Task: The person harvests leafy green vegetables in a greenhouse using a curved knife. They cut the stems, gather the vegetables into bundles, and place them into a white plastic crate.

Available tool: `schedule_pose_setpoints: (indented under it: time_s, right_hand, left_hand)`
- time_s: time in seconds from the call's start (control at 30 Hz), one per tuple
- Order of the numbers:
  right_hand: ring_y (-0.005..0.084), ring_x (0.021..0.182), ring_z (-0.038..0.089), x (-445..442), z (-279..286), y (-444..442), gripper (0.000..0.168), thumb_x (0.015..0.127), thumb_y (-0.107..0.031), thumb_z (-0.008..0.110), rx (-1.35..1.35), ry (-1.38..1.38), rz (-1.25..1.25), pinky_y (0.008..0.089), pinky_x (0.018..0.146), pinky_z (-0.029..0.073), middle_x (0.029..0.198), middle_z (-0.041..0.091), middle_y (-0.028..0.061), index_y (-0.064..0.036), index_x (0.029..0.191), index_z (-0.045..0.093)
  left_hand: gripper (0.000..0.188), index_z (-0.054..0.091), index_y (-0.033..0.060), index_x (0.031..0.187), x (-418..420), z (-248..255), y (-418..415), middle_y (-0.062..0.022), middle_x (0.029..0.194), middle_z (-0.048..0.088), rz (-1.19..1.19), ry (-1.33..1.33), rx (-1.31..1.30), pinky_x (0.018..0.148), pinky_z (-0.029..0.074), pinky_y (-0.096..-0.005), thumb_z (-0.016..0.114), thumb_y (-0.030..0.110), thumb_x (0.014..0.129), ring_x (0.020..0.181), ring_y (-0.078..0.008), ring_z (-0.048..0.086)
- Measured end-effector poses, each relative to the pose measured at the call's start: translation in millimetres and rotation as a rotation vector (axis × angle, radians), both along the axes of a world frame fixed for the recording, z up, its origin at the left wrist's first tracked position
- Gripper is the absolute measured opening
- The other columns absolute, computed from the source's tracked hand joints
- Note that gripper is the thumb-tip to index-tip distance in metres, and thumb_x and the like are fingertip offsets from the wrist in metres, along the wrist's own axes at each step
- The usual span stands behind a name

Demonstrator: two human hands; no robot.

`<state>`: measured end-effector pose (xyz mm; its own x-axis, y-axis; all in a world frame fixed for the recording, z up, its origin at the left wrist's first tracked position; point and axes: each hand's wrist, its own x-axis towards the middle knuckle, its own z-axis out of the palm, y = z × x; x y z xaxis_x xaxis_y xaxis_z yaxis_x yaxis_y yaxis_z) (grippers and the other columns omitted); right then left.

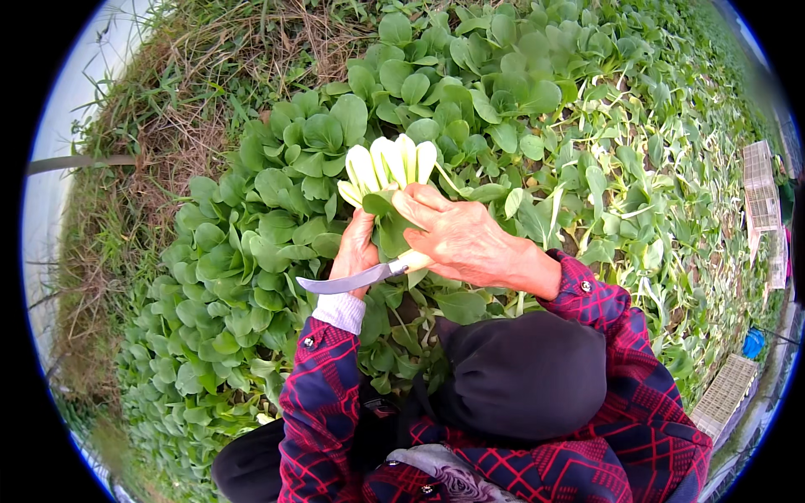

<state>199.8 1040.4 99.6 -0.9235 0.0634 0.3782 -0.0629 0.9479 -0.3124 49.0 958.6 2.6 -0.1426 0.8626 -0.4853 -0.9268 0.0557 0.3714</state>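
My left hand (pixel 357 251) grips a bunch of bok choy, its pale cut stems (pixel 391 165) fanned out and pointing away from me. Green leaves (pixel 391 231) of the bunch hang down between my two hands. My right hand (pixel 468 239) holds a knife with a curved blade (pixel 346 280) and a light-coloured handle (pixel 415 259). The fingertips of that hand also touch the leaves at the bunch. The blade points left and passes over my left wrist in the view. My right palm covers much of the handle.
Standing bok choy plants (pixel 270 232) fill the ground to the left and ahead. Cut leaves and stalks (pixel 629 214) litter the right side. Dry grass (pixel 182 138) borders the bed. Plastic crates (pixel 761 182) stand far right, another crate (pixel 726 386) lower, near a blue object (pixel 753 343).
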Motion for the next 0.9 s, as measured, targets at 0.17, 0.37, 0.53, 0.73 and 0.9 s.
schedule_pose_setpoints:
  time_s: [0.17,0.37,0.53,0.73,0.9]
  right_hand:
    - [0.0256,0.092,0.052,1,5,0,0.018,0.059,-0.014,0.066,-0.103,-0.048,0.086,0.033,0.054,0.046,0.099,0.051,0.0129,-0.003,0.066,0.053]
    - [0.0147,0.051,0.052,14,18,7,0.023,0.074,-0.021,0.066,-0.817,0.253,-0.112,0.0297,0.044,0.038,0.058,0.051,0.0043,0.0,0.081,0.058]
    - [0.0058,0.039,0.046,29,-11,23,0.034,0.086,-0.03,0.056,-1.383,0.071,-0.534,0.0205,0.036,0.033,0.051,0.046,-0.0011,0.002,0.094,0.049]
    - [0.0052,0.037,0.041,-22,-94,18,0.031,0.087,-0.035,0.049,-1.461,-0.101,-0.369,0.0185,0.034,0.029,0.049,0.049,0.0011,-0.004,0.085,0.046]
    - [0.0042,0.037,0.038,-54,-126,40,0.029,0.087,-0.034,0.049,-1.679,0.081,-0.275,0.0183,0.033,0.027,0.05,0.05,0.0038,-0.006,0.083,0.046]
  left_hand:
    - [0.035,0.054,0.0019,0.108,3,13,-5,-0.0088,0.102,0.06,-0.089,0.133,-0.068,0.077,0.051,-0.0317,0.064,0.012,0.076,0.087,-0.0173,0.06]
    - [0.055,0.05,0.0032,0.115,-25,23,-30,-0.0077,0.105,0.059,-0.306,0.486,-0.284,0.084,0.044,-0.0274,0.069,0.001,0.064,0.092,-0.0169,0.057]
    - [0.068,0.043,0.0003,0.12,-54,106,-40,-0.0054,0.111,0.055,-0.703,0.768,-0.129,0.09,0.042,-0.029,0.068,-0.009,0.057,0.102,-0.0173,0.053]
    - [0.041,0.057,-0.0035,0.095,-82,137,-28,-0.0031,0.084,0.061,-1.201,1.074,0.012,0.07,0.044,-0.0235,0.068,0.004,0.056,0.076,-0.0079,0.051]
    - [0.049,0.054,-0.0022,0.102,-84,120,-7,-0.0041,0.09,0.06,-1.066,0.838,0.024,0.073,0.045,-0.0241,0.068,0.0,0.055,0.081,-0.0087,0.052]
